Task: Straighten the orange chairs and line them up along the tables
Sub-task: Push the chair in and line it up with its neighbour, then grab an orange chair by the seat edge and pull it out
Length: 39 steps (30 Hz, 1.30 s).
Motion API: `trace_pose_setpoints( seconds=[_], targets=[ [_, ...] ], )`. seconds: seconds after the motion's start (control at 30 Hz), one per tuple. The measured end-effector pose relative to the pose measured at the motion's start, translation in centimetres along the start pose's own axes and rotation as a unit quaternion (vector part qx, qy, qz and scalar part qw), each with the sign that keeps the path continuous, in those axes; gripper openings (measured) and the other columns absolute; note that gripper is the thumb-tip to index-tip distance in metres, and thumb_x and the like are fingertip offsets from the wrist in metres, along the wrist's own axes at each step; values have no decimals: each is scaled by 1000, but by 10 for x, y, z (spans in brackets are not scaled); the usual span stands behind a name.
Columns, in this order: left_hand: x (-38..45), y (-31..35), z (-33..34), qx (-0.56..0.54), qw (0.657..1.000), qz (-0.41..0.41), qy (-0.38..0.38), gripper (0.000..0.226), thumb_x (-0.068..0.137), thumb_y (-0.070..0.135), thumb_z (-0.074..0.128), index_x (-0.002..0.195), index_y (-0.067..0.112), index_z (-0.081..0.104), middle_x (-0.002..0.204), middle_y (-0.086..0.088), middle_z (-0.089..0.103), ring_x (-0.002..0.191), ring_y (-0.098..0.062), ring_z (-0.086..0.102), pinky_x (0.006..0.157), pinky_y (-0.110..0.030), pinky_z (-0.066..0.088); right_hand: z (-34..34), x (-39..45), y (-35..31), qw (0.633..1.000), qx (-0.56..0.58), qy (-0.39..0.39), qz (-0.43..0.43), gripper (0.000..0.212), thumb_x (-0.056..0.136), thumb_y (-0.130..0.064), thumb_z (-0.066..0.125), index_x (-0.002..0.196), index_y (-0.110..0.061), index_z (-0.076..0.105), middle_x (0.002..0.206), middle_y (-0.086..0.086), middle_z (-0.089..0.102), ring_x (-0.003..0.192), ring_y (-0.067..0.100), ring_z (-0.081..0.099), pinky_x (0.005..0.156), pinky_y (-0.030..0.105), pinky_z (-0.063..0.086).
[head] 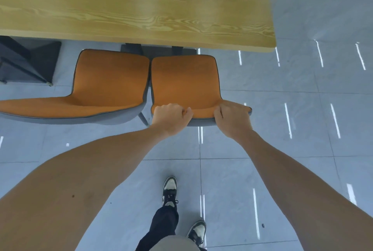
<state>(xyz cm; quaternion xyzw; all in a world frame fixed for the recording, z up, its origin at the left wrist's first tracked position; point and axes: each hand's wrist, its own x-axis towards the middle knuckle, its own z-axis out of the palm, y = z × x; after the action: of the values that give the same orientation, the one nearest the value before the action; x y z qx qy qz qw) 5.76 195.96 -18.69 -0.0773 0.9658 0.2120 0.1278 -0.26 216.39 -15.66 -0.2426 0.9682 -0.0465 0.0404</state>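
Observation:
Two orange chairs with grey shells stand side by side at the near edge of a light wooden table (pixel 141 4). I hold the right orange chair (pixel 184 81) by the top of its backrest: my left hand (pixel 171 117) grips the left part of the rim, my right hand (pixel 232 118) grips the right corner. Its seat points toward the table, and its front edge lies just short of the tabletop. The left orange chair (pixel 105 81) almost touches it, and its backrest stretches off to the left edge of the view.
A dark table base (pixel 28 62) stands on the floor at the left under the tabletop. Grey floor tiles (pixel 292 109) with light streaks spread to the right and behind the chairs. My feet in dark-and-white sneakers (pixel 170 190) stand behind the held chair.

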Motion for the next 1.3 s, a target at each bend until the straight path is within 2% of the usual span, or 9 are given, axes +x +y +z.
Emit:
trace_pose_setpoints(
  seconds=[0.13, 0.37, 0.43, 0.5, 0.6, 0.77, 0.83, 1.1, 1.3],
  targets=[
    [0, 0, -15, 29, 999, -7, -16, 58, 103, 38, 29, 51, 16, 40, 48, -1, 43, 44, -19, 39, 51, -29, 32, -11, -4, 10, 995, 77, -54, -23, 44, 97, -15, 35, 53, -18, 27, 48, -4, 28, 46, 15, 25, 47, 26, 13],
    [38, 65, -46, 55, 989, -40, -132, 50, 104, 42, 35, 67, 12, 53, 66, -4, 58, 61, -22, 60, 60, -33, 46, -59, 11, 56, 957, 160, -242, 15, 38, 92, -42, 39, 66, -14, 46, 62, -2, 46, 56, 16, 42, 56, 30, 37],
    [56, 101, -51, 62, 986, -37, -152, 42, 101, 37, 40, 71, 13, 57, 69, -3, 61, 63, -20, 60, 58, -31, 43, -83, 21, 86, 940, 145, -310, 15, 34, 87, -43, 39, 78, -17, 59, 79, -4, 59, 74, 18, 56, 66, 31, 44],
    [78, 143, -58, 45, 989, -36, -140, 38, 98, 31, 40, 72, 12, 61, 68, -2, 63, 61, -21, 61, 59, -31, 44, -102, 38, 129, 937, 116, -329, 1, 42, 92, -51, 43, 117, -29, 67, 126, -5, 63, 118, 24, 56, 96, 36, 45],
    [113, 210, -72, 32, 995, -36, -89, 36, 98, 29, 39, 85, 14, 69, 78, -1, 70, 71, -25, 67, 69, -35, 51, -132, 69, 200, 948, 57, -312, -19, 59, 96, -57, 45, 149, -30, 44, 156, -5, 39, 144, 20, 34, 114, 37, 29],
    [179, 306, -94, 27, 994, -39, -103, 39, 102, 40, 40, 117, 10, 61, 111, -16, 64, 99, -30, 63, 74, -35, 42, -183, 121, 315, 955, 23, -297, 4, 63, 92, -60, 47, 150, -35, 40, 160, -8, 32, 147, 16, 28, 117, 37, 26],
    [206, 336, -104, 25, 993, -40, -104, 51, 103, 46, 40, 138, 12, 54, 132, -7, 61, 117, -30, 59, 84, -36, 45, -203, 141, 354, 957, 16, -290, 5, 62, 95, -57, 47, 151, -32, 39, 160, -7, 31, 147, 17, 27, 116, 36, 25],
    [363, 425, -122, 100, 992, -58, -49, 71, 100, 62, 33, 157, 20, 32, 163, -9, 31, 151, -32, 25, 118, -52, 23, -222, 253, 487, 985, -12, -170, 1, 63, 98, -58, 37, 152, -27, 36, 157, 3, 35, 142, 29, 34, 115, 44, 29],
    [527, 455, -114, 99, 994, -48, -11, 77, 101, 65, 27, 162, 20, 17, 170, -10, 9, 157, -33, 5, 124, -55, 6, -205, 389, 562, 998, -32, -61, 10, 67, 100, -56, 35, 155, -19, 24, 163, 16, 17, 146, 35, 23, 116, 51, 24]
  ],
)
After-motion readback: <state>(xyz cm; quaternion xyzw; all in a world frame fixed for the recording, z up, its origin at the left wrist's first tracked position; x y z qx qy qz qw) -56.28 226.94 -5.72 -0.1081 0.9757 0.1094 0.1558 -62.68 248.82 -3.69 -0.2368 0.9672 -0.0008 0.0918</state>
